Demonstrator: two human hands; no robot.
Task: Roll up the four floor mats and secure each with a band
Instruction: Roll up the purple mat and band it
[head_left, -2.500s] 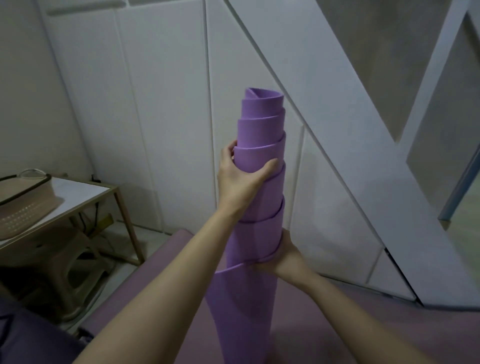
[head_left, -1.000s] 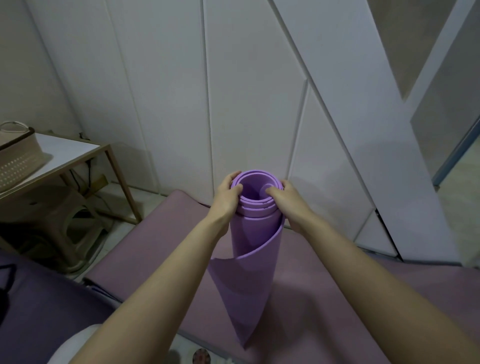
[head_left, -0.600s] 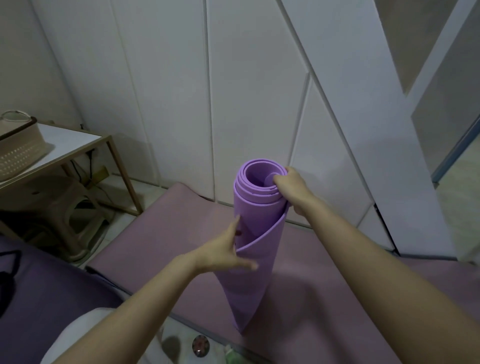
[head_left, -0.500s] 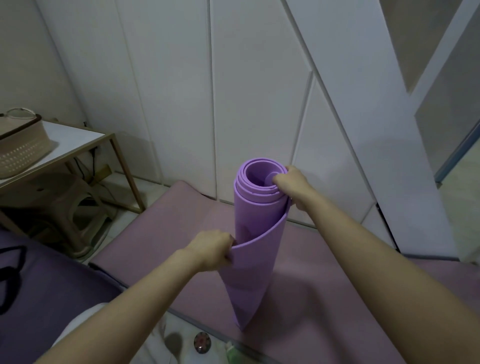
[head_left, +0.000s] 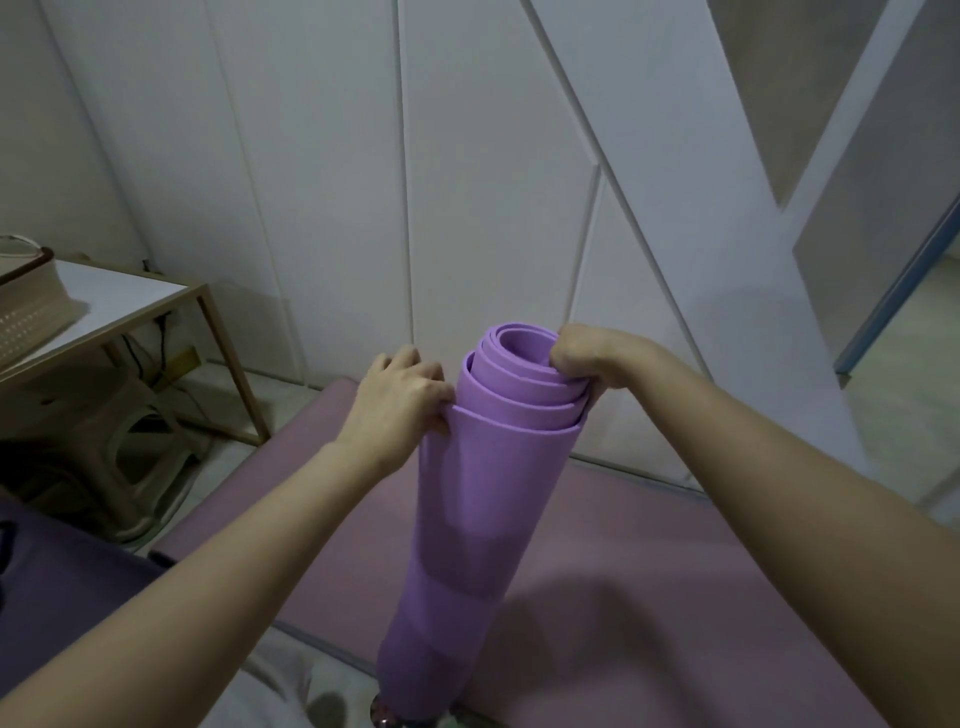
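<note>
A purple floor mat (head_left: 467, 519) stands upright as a loose roll, its spiral top end facing me. My left hand (head_left: 397, 400) pinches the outer layer's loose edge at the top left of the roll. My right hand (head_left: 587, 358) grips the inner layers at the roll's top right, fingers curled over the rim. A mauve mat (head_left: 649, 597) lies flat on the floor under the roll. No band is visible.
A white panelled wall (head_left: 467, 156) stands close behind the roll. A small table (head_left: 130, 306) with a beige basket (head_left: 26, 306) is at the left, a plastic stool (head_left: 119, 467) under it. A dark purple mat (head_left: 62, 623) lies at the lower left.
My left hand has slid up from the roll's middle to its top, taking hold of the outer edge. The outer layer now lies closer around the roll. My right hand keeps its hold.
</note>
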